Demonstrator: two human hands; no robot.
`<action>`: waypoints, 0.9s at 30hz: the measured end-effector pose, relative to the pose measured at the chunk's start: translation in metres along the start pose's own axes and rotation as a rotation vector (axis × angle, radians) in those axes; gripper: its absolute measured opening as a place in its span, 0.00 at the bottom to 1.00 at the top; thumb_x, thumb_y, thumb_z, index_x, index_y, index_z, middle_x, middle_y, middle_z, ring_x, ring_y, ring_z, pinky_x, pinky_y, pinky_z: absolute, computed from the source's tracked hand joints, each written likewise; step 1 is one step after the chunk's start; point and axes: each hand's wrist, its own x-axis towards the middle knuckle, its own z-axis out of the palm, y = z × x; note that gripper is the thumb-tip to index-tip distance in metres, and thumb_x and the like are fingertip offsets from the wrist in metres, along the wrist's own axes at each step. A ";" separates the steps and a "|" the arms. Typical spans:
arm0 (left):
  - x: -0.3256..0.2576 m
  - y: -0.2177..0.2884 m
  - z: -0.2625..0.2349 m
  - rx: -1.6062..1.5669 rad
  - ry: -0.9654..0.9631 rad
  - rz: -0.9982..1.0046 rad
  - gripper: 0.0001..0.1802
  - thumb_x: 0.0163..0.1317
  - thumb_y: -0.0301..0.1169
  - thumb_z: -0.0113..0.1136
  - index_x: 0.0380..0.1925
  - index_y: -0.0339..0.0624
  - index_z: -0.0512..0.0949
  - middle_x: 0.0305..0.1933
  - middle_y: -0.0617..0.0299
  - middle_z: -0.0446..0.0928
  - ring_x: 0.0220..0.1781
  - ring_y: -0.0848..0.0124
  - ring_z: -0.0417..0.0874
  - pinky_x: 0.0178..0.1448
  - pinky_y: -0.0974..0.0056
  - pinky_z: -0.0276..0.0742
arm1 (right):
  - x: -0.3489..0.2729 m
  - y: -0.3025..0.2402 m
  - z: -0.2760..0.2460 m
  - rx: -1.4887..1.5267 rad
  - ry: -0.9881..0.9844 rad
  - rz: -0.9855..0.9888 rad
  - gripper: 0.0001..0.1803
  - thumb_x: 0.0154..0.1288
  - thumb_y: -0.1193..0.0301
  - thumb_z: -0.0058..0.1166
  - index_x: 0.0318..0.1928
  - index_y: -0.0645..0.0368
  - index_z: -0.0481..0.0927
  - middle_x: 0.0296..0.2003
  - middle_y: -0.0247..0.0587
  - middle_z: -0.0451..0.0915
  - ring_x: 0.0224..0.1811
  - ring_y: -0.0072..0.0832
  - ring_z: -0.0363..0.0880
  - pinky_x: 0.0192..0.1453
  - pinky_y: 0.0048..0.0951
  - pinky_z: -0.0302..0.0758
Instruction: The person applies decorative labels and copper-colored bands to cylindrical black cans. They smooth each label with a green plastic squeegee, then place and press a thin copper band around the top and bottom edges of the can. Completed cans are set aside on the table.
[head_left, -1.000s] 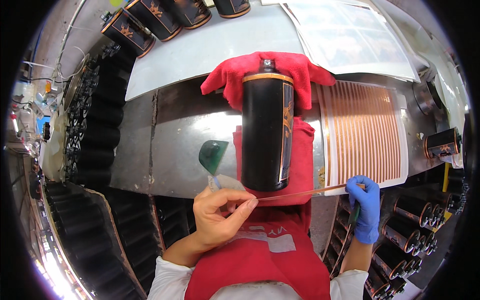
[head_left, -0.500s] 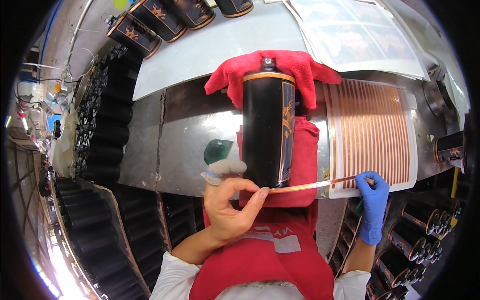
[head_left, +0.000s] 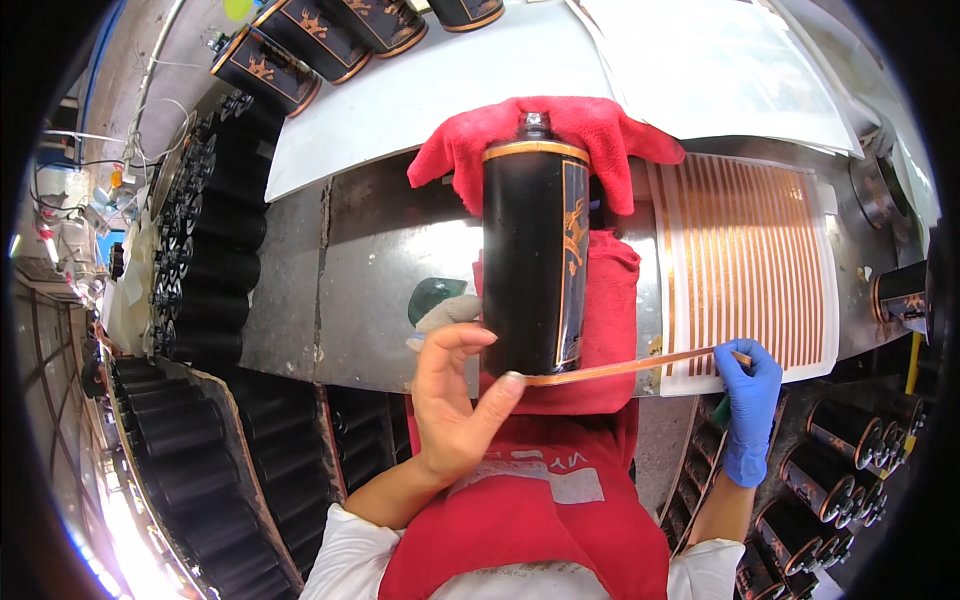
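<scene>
A black bottle (head_left: 530, 260) with a copper-coloured band and decorated panel lies in front of me, neck away, on red cloths (head_left: 610, 330). A thin copper-coloured strip (head_left: 620, 371) runs from its base edge to the right. My left hand (head_left: 455, 400) is bare. Its thumb tip touches the strip's left end at the bottle's base; its index finger stands apart by the bottle's side. My right hand (head_left: 748, 410), blue-gloved, pinches the strip's other end over a sheet of copper strips (head_left: 745, 270). Something dark green, mostly hidden, shows beneath that hand.
Left of the bottle sit a green object (head_left: 432, 298) and a grey soft lump (head_left: 448, 313) on the metal table (head_left: 380, 270). Decorated bottles (head_left: 265, 72) stand at the far left. Black bottles (head_left: 205, 270) are stacked leftward; more decorated bottles (head_left: 840, 425) lie at right.
My left index finger has lifted from the thumb and straightened toward the bottle, and the thumb has shifted slightly left. My right hand still holds the strip, almost unmoved.
</scene>
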 end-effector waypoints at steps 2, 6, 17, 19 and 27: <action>0.002 0.001 0.003 0.092 -0.036 0.049 0.22 0.51 0.19 0.65 0.45 0.37 0.68 0.47 0.61 0.67 0.51 0.73 0.68 0.59 0.68 0.61 | 0.000 0.000 0.000 -0.001 -0.006 0.001 0.05 0.55 0.76 0.60 0.31 0.65 0.80 0.23 0.31 0.77 0.26 0.13 0.72 0.30 0.16 0.67; 0.001 -0.005 -0.002 0.131 -0.052 -0.011 0.23 0.50 0.21 0.68 0.44 0.39 0.68 0.46 0.62 0.66 0.49 0.74 0.67 0.58 0.68 0.61 | -0.001 -0.006 0.001 -0.026 0.005 0.017 0.05 0.55 0.75 0.60 0.31 0.66 0.79 0.23 0.31 0.77 0.26 0.14 0.72 0.31 0.16 0.67; 0.010 0.000 -0.016 -0.178 -0.067 -0.265 0.26 0.51 0.19 0.65 0.49 0.38 0.65 0.50 0.62 0.67 0.55 0.71 0.69 0.62 0.68 0.61 | 0.000 -0.003 0.000 -0.074 0.013 -0.028 0.06 0.56 0.74 0.60 0.31 0.66 0.80 0.24 0.32 0.77 0.27 0.15 0.73 0.33 0.18 0.70; 0.008 0.002 -0.015 0.200 -0.087 0.021 0.31 0.49 0.22 0.68 0.53 0.35 0.64 0.54 0.58 0.66 0.59 0.67 0.67 0.65 0.65 0.59 | -0.001 -0.004 0.000 -0.066 0.013 -0.040 0.06 0.56 0.74 0.60 0.32 0.66 0.80 0.25 0.32 0.77 0.28 0.15 0.74 0.33 0.18 0.71; 0.033 0.009 0.019 1.276 -0.424 0.617 0.36 0.46 0.35 0.68 0.58 0.39 0.71 0.65 0.32 0.57 0.66 0.38 0.59 0.66 0.42 0.55 | -0.003 -0.011 0.003 -0.119 0.004 -0.042 0.06 0.56 0.75 0.59 0.32 0.65 0.79 0.25 0.32 0.77 0.28 0.16 0.74 0.33 0.18 0.71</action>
